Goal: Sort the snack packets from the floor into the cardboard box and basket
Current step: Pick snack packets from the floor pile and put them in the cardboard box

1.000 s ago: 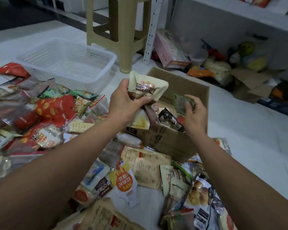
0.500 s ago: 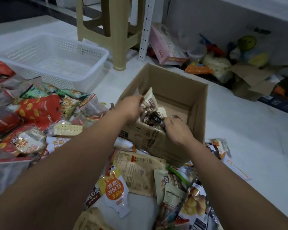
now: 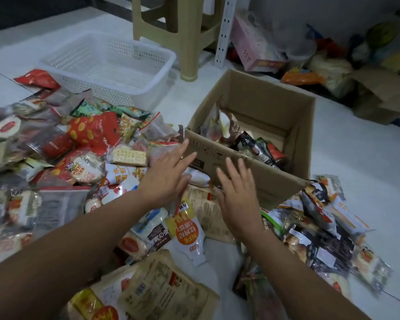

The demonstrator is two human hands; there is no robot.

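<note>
- Left grip [image 3: 165,179]: fingers straight and spread, holding nothing, over the packets just left of the box [image 3: 263,179] corner. Cannot tell if it touches them.
- Right grip [image 3: 238,195]: also spread and empty, just in front of the box's near wall.
- Task things: packets lie on the floor [image 3: 356,153] in a left heap [image 3: 90,132] and a right heap [image 3: 321,227]. Some already stand in the box. The basket [image 3: 116,88], behind the left heap, shows none inside.
- Risk, left heap: the packets overlap and are glossy, so pulling one will likely drag or slide its neighbours. Judged likely, since the wrappers lie stacked at angles.
- Risk, cracker pack [image 3: 129,155]: a tight squeeze could break the contents.
- Risk, sorting: with the basket unused so far, a packet may go into the wrong container. The rule for which goes where is not evident.
- Risk, box: packets lean on its left wall near the rim. A careless drop or a knock to the near wall could tip them out.
- Counts, left to right:
  - left heap: too many and too overlapped to count, well over a dozen;
  - basket: 1;
  - stool [image 3: 185,38]: 1;
  - grips: 2;
  - box: 1, at least four packets visible in it;
  - right heap: roughly ten, blurred.
</note>
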